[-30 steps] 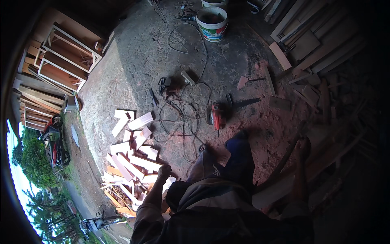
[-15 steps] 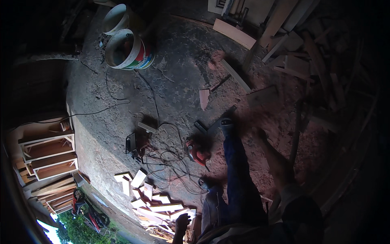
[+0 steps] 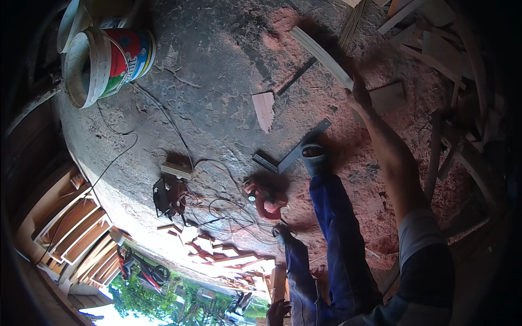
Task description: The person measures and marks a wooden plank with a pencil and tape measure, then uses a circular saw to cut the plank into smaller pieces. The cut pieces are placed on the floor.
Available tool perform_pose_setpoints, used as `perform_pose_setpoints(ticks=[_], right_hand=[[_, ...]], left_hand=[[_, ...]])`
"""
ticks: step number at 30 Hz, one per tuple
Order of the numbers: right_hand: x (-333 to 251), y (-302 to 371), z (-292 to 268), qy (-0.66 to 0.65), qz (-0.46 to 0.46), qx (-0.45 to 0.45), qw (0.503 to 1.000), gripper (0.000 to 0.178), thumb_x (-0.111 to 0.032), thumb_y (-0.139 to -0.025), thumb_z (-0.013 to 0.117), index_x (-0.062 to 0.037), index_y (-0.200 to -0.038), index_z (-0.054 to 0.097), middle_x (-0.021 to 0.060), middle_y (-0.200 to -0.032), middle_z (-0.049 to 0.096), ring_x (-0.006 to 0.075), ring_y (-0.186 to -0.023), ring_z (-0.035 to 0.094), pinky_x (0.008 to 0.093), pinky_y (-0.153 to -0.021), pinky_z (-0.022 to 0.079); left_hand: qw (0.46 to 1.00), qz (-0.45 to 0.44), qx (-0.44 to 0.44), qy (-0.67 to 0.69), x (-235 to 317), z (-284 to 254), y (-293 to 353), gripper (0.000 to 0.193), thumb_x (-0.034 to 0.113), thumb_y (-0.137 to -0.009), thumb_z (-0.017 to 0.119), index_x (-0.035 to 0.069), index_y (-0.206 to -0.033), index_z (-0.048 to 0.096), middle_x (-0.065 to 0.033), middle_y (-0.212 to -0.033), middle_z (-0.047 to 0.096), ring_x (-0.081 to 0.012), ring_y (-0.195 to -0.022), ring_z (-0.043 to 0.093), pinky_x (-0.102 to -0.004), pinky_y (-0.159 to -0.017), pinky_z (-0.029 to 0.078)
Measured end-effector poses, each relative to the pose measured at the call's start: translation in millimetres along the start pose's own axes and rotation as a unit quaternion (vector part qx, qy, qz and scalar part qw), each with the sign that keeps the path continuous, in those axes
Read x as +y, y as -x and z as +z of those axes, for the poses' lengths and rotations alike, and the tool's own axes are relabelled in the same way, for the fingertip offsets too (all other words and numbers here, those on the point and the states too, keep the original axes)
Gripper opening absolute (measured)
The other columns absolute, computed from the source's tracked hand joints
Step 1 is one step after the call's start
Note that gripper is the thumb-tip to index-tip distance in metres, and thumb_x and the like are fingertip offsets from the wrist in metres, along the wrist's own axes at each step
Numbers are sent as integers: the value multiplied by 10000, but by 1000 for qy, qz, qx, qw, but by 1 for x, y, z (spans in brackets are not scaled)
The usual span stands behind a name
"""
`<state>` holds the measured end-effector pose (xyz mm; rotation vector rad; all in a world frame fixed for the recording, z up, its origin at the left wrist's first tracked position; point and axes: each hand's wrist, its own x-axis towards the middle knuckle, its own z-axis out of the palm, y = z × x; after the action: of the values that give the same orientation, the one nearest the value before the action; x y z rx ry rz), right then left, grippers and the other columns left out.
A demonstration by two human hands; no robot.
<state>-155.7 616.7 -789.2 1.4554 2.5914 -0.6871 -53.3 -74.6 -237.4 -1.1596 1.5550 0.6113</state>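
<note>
My right hand (image 3: 357, 99) reaches forward over the sawdust-covered floor. Its fingers close on the near end of a pale wooden strip (image 3: 322, 56), which lies slanted away from me. A flat wooden board (image 3: 387, 98) is just right of that hand. Low in the picture hangs my left hand (image 3: 278, 312), dark and partly cut off, beside my leg; its fingers cannot be made out. Near my feet lie a try square (image 3: 303, 146) with a dark handle and a red power tool (image 3: 267, 202). A jagged-ended offcut (image 3: 263, 111) rests farther off.
Two buckets (image 3: 87, 65) stand at the far left. Cords (image 3: 223, 212) tangle around a second power tool (image 3: 169, 196) and a wooden block (image 3: 176, 169). Offcuts (image 3: 228, 255) pile up near the sunlit doorway. Scrap wood (image 3: 435, 51) leans at the far right.
My right hand has moved forward from above the sawdust to the near end of the wooden strip. The view has shifted, with the buckets now farther left and more of the outdoors showing.
</note>
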Motion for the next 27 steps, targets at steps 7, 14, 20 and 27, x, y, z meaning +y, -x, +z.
perform_pose_setpoints(ticks=[7,14,20,27], right_hand=[[-47,19,15,63,54,-108,991,534,-192,-869,710,-59,-1325,467,231,-1036,650,443,-960,667,552,-809,532],[-128,98,-57,-463,168,-273,826,486,-443,-917,746,-64,-1198,630,0,-938,636,143,-910,658,325,-796,580],[-248,235,-164,-575,264,-473,613,463,-362,-996,650,17,-1256,589,135,-1034,707,234,-878,726,319,-697,622],[-381,444,-171,-405,169,-748,497,596,-429,-955,682,40,-1311,590,156,-1068,714,276,-930,741,367,-721,628]], left_hand=[[999,-3,40,28,80,58,33,334,196,-1045,569,-28,-1289,612,-175,-1167,711,-253,-1021,726,-346,-892,580],[987,147,-65,0,94,51,13,386,243,-1065,564,-9,-1356,584,-92,-1210,688,-178,-1074,679,-315,-935,539],[956,253,-95,114,116,27,-34,399,273,-1052,590,14,-1356,581,-87,-1223,679,-159,-1041,660,-296,-882,526],[828,303,-263,392,140,-51,-102,666,462,-1035,581,58,-1529,389,-111,-1411,572,-218,-1239,587,-370,-1019,469]])
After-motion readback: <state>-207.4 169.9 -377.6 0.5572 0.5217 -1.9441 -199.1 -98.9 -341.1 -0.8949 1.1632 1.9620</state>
